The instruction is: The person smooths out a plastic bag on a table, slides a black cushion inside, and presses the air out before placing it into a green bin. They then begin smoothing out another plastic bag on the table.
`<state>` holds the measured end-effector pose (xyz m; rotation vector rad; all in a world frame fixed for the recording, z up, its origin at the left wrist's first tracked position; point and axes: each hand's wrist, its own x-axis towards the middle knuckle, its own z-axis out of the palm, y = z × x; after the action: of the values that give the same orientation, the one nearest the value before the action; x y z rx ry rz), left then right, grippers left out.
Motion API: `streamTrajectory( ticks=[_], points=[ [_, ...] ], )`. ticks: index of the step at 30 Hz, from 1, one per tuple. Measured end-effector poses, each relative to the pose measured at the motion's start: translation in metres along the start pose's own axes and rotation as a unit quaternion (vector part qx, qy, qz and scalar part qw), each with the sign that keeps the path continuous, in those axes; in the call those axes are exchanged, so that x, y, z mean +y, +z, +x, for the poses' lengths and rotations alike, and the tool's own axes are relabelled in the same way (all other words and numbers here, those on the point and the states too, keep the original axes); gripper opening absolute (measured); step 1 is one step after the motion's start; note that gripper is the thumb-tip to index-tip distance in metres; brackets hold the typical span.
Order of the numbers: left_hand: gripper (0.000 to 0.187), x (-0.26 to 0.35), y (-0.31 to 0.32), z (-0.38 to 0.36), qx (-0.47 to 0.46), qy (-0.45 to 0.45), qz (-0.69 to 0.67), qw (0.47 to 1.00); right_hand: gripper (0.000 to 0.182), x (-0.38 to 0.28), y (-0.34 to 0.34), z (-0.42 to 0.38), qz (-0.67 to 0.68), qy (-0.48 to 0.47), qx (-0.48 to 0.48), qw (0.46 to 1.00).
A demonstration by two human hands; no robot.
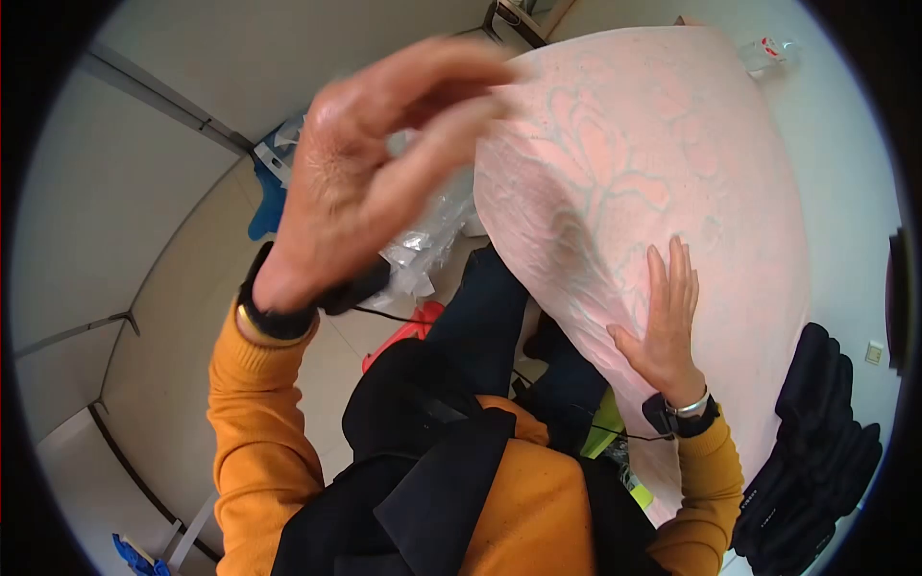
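Note:
A large pink cloth (663, 144) with a raised floral pattern spreads over a pale surface, its near edge hanging toward the legs. My right hand (667, 336) lies on it with fingers spread, holding nothing. Raised close to the camera, my left hand (351, 178) is bent at the wrist and blurred. A gap shows between its thumb and curved fingers, whose tips overlap the cloth's upper left edge in view. Nothing can be seen held in it.
Dark folded fabric (807, 461) lies beside the cloth at the right. A clear bottle (768, 55) is at the upper right. Clear plastic wrapping (423, 240) and a red object (408, 334) are low by the legs. A dark cable runs from each wrist device.

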<state>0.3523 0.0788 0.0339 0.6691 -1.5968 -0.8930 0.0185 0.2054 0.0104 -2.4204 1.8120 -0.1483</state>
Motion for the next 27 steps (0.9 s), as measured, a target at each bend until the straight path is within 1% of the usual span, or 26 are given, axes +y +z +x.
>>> streamTrajectory(
  ticks=[1,2,3,5,7,9,11,13,14,16,17,19,20,21,24,27],
  points=[
    [0.019,-0.037,-0.009,-0.014,0.031,-0.031,0.045,0.998,0.103,0.0,0.0,0.0,0.003,0.0,0.004,1.0],
    [0.019,-0.064,-0.022,-0.031,0.023,-0.098,0.136,0.986,0.101,-0.001,-0.001,-0.001,-0.002,0.0,0.003,1.0],
    [0.02,-0.097,-0.034,-0.054,0.011,-0.173,0.167,0.971,0.099,-0.001,-0.001,0.0,-0.006,-0.001,0.001,1.0],
    [0.024,-0.171,-0.05,-0.118,-0.018,-0.276,0.185,0.943,0.097,-0.004,0.0,0.003,-0.007,0.0,0.001,1.0],
    [0.03,-0.215,-0.054,-0.169,-0.146,-0.393,0.223,0.88,0.095,-0.002,-0.001,0.004,-0.013,-0.007,0.001,1.0],
    [0.034,-0.258,-0.036,-0.218,-0.182,-0.471,0.159,0.848,0.094,0.0,0.001,0.005,-0.017,-0.011,-0.004,1.0],
    [0.037,-0.295,-0.007,-0.256,-0.227,-0.453,0.15,0.849,0.094,-0.001,0.0,0.006,-0.018,-0.009,-0.012,1.0],
    [0.038,-0.331,0.023,-0.278,-0.26,-0.417,0.126,0.862,0.093,0.0,-0.002,0.008,-0.02,-0.013,-0.018,1.0],
    [0.038,-0.349,0.037,-0.286,-0.259,-0.418,0.124,0.862,0.094,-0.002,-0.002,0.009,-0.021,-0.008,-0.026,0.999],
    [0.042,-0.384,0.063,-0.3,-0.263,-0.425,0.208,0.841,0.094,0.0,-0.002,0.007,-0.02,0.004,-0.04,0.999],
    [0.042,-0.399,0.072,-0.306,-0.262,-0.425,0.208,0.841,0.094,0.001,-0.003,0.006,-0.02,0.003,-0.04,0.999],
    [0.048,-0.424,0.089,-0.315,-0.18,-0.526,0.276,0.784,0.094,0.001,-0.005,0.006,-0.014,0.003,-0.051,0.999],
    [0.051,-0.438,0.097,-0.319,-0.138,-0.573,0.306,0.747,0.093,0.001,-0.005,0.007,-0.011,0.004,-0.059,0.998],
    [0.051,-0.454,0.102,-0.327,-0.141,-0.575,0.303,0.746,0.093,0.001,-0.005,0.007,-0.012,0.006,-0.064,0.998],
    [0.063,-0.492,0.106,-0.349,-0.236,-0.568,0.404,0.677,0.088,0.0,-0.006,0.005,-0.029,0.01,-0.072,0.997],
    [0.064,-0.5,0.116,-0.351,-0.243,-0.579,0.387,0.675,0.084,-0.001,-0.007,0.005,-0.047,0.02,-0.083,0.995]
  ],
)
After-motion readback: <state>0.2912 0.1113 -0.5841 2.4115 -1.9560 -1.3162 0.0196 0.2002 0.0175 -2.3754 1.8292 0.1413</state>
